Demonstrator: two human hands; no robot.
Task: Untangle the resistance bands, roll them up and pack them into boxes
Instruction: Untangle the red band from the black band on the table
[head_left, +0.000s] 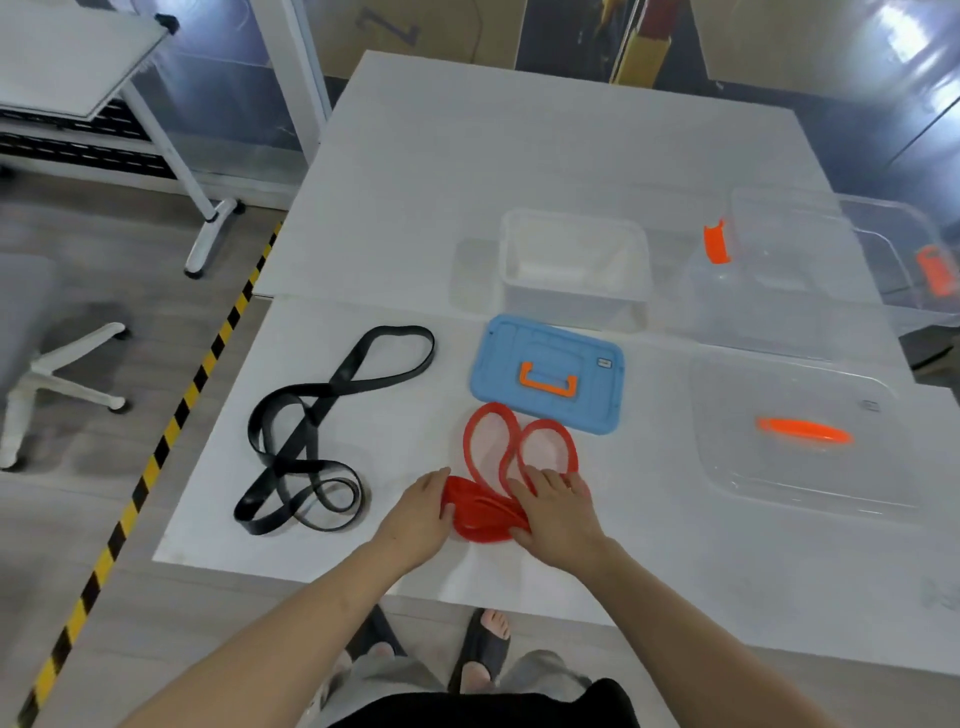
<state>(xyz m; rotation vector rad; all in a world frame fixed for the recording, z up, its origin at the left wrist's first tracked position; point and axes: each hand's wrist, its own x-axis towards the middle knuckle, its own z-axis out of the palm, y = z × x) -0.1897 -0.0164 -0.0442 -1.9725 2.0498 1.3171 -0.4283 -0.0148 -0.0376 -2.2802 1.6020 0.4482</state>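
The white bench (545, 156) carries everything, and nearly all of it sits toward its near half. The largest things stand at the far right: a clear box with orange latches (810, 260), and in front of it a clear lid with an orange handle (800, 431) lying flat. Next in size is the smaller open white box (574, 265), empty as far as can be seen, with its blue lid (548, 374) lying just before it.

The black band (306, 431) sprawls to the left in twisted loops, untouched and well apart from the hands.

The red band (488, 504) lies at the near edge, just in front of the blue lid. Two of its loops stand free toward the lid, while its near part is gathered into a flattened wad. The left hand (421, 519) presses on the wad's left end and the right hand (558, 514) covers its right end; each grip is closed on the red band, fingers curled over the folds.

I judge the step in hand to be rolling up the red band. The next move calls for drawing the two free loops into the roll and keeping it tight, since the rubber will likely spring open. The blue lid sits close against those loops and may crowd them; the white box behind it is the nearest place to pack.
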